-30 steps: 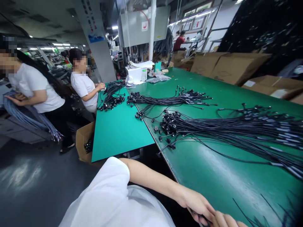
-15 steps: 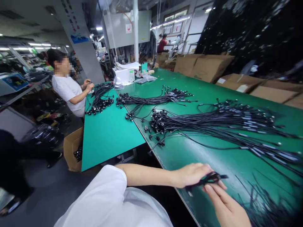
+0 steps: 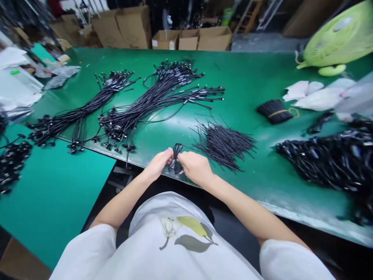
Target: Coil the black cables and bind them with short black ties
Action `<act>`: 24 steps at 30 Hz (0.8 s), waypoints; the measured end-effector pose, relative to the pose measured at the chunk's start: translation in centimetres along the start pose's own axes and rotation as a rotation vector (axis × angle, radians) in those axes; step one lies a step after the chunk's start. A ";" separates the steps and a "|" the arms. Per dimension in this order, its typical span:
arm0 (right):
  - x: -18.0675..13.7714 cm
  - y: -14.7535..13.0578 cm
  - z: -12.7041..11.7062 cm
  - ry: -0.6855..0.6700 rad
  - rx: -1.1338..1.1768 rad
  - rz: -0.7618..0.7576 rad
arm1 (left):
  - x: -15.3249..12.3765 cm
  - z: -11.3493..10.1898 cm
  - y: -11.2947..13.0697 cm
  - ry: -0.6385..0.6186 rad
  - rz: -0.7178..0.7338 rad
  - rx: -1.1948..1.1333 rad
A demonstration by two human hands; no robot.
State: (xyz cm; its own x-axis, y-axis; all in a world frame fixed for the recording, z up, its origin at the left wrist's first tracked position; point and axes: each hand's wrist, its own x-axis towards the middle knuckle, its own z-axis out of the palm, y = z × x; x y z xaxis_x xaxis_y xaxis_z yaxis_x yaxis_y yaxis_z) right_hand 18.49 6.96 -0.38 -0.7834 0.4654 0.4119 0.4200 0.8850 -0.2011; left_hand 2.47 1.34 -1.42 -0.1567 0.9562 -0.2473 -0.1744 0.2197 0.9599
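A folded black cable [image 3: 177, 149] stands between my two hands, near the table's front edge. My left hand [image 3: 159, 163] pinches it from the left, fingers closed. My right hand [image 3: 194, 166] is closed on its other side, with the fingertips partly hidden. Just right of my right hand lies a loose heap of thin black ties [image 3: 225, 146]. Beyond my hands, a large bundle of black cables [image 3: 151, 97] is spread out, its connectors towards me. Left of that lies a smaller cable bundle [image 3: 90, 105].
Folded black cables [image 3: 329, 159] are heaped at the right, below a banded bundle of ties [image 3: 275, 111] and white plastic bags [image 3: 323, 97]. A green fan [image 3: 344, 35] stands at the back right of the green table [image 3: 247, 74]. Cardboard boxes [image 3: 192, 40] line its far side.
My view has swung right and down, bringing the fan and folded cables into sight. The cable, held flat across my hands before, is now upright and pinched between them.
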 end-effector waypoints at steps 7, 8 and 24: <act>0.0 2.1 -0.2 -0.182 0.841 0.345 | -1.3 0.4 1.1 -0.068 0.489 0.619; 0.0 2.2 -0.1 -0.223 1.016 0.446 | -1.4 0.5 0.8 -0.041 0.561 0.700; -1.6 0.6 0.6 -0.071 0.342 0.153 | -2.5 3.6 -1.4 -0.030 -0.049 -0.351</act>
State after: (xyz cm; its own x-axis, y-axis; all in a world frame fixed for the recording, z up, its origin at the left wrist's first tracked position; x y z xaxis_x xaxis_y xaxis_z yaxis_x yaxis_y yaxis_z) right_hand 19.70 6.76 -1.64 -0.7581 0.5820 0.2942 0.3666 0.7535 -0.5458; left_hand 6.59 -0.66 -1.63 -0.1119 0.9527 -0.2827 -0.5054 0.1904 0.8416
